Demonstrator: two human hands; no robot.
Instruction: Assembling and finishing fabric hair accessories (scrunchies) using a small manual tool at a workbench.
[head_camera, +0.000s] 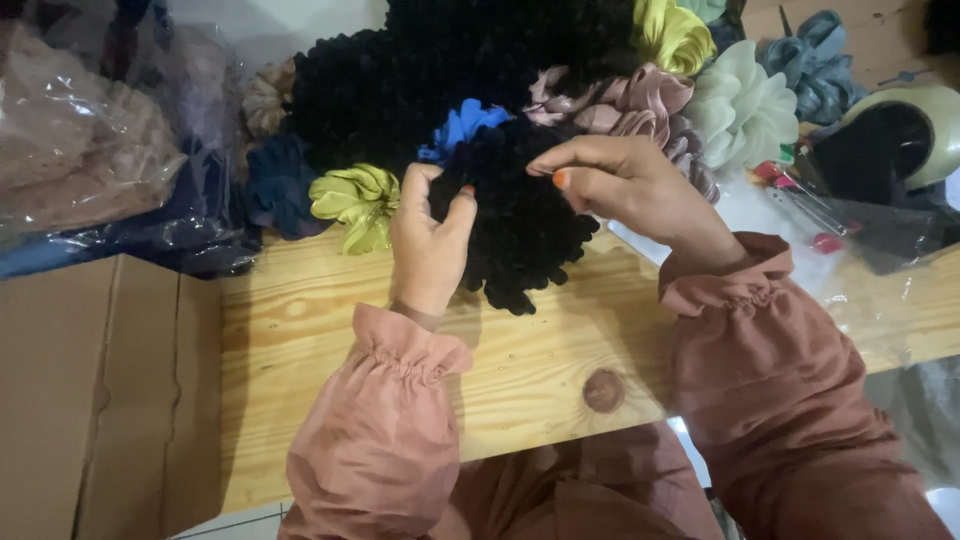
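- While both hands are working over a pale wooden tabletop (300, 340), the left hand (428, 245) is pinching the near left edge of a black ruffled scrunchie (520, 235), thumb and fingers closed on the fabric.
- The right hand (625, 185) is gripping the same scrunchie's upper right edge, fingers curled down into the ruffles.
- The scrunchie is being held between the two hands, its lower edge resting on the wood.
- Just left of the left hand, an olive-green scrunchie (355, 205) is lying; just beyond it, a blue one (462, 125) is peeking out.
- Beyond both hands, a large heap of black scrunchies (400, 90) is piling up, with pink (625, 100), white (740, 105) and yellow (672, 35) ones beyond the right hand.
- Far left of the left hand, a cardboard box (100, 390) is standing.
- Judging by the heap, many pieces look finished; this one seems mid-handling.
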